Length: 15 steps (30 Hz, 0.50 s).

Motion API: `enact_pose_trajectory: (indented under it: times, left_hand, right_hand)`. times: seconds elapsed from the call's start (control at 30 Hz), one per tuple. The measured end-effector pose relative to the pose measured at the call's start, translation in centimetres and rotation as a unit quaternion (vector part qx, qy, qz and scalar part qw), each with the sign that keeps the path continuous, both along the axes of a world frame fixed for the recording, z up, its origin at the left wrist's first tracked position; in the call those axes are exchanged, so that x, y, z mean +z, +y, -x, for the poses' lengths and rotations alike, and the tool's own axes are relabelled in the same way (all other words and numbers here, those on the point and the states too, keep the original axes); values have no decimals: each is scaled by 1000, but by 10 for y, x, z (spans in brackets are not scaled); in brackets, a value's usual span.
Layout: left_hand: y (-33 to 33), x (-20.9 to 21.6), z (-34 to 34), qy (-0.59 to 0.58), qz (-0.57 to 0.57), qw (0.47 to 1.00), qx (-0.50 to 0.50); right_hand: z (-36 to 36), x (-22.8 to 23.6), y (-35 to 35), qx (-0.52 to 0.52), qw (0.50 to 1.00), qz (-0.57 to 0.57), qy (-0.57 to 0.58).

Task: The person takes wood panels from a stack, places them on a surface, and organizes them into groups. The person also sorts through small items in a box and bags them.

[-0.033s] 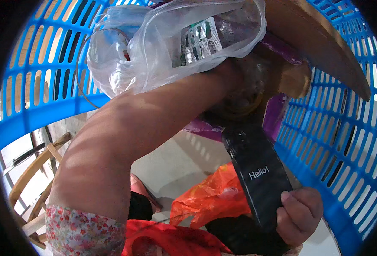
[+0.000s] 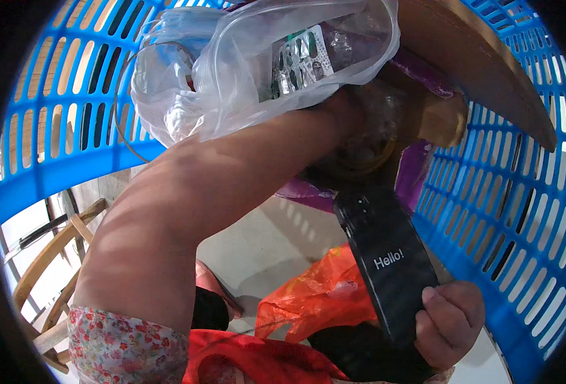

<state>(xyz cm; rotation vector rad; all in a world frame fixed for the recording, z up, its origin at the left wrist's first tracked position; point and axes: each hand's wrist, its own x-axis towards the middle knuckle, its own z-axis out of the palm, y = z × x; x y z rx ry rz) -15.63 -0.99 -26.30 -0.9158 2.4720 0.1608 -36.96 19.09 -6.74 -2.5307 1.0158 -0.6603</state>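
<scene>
My right hand [image 2: 450, 325], at the lower right, is closed round the lower end of a black phone [image 2: 385, 253]. The phone's back faces up, its camera end tilted away toward a cardboard box with purple sides [image 2: 413, 168]. From the lower left my left arm reaches across into the shaded box. Only the dim back of my left hand [image 2: 348, 114] shows; its fingers are lost in shadow. Beside it lies a clear, yellowish round thing [image 2: 363, 157], too dark to name. A translucent plastic bag [image 2: 231, 96] holding a silver blister pack [image 2: 301, 63] rests just beyond my forearm.
A blue slatted plastic basket [image 2: 65, 173] curves round the box on both sides. A brown cardboard flap [image 2: 487, 64] sticks out at upper right. Below are an orange plastic bag [image 2: 318, 294], a pink shoe [image 2: 215, 285] and the grey floor. A wooden chair [image 2: 49, 262] stands left.
</scene>
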Motion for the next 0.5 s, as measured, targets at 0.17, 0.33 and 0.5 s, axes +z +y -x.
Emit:
enact_pose_trajectory:
  times: [0.17,0.33,0.5]
  left_hand:
    - [-20,23,6,2,-86,995,49]
    - [-5,49,0,-18,13,999,-50]
    - [-2,-27,-4,-12,54,989,140]
  right_hand:
    - [-1,4,0,-1,1000,-4,15]
    - [3,-3,2,2,1000,5,3]
    - [-3,-3,-2,14,1000,19,1]
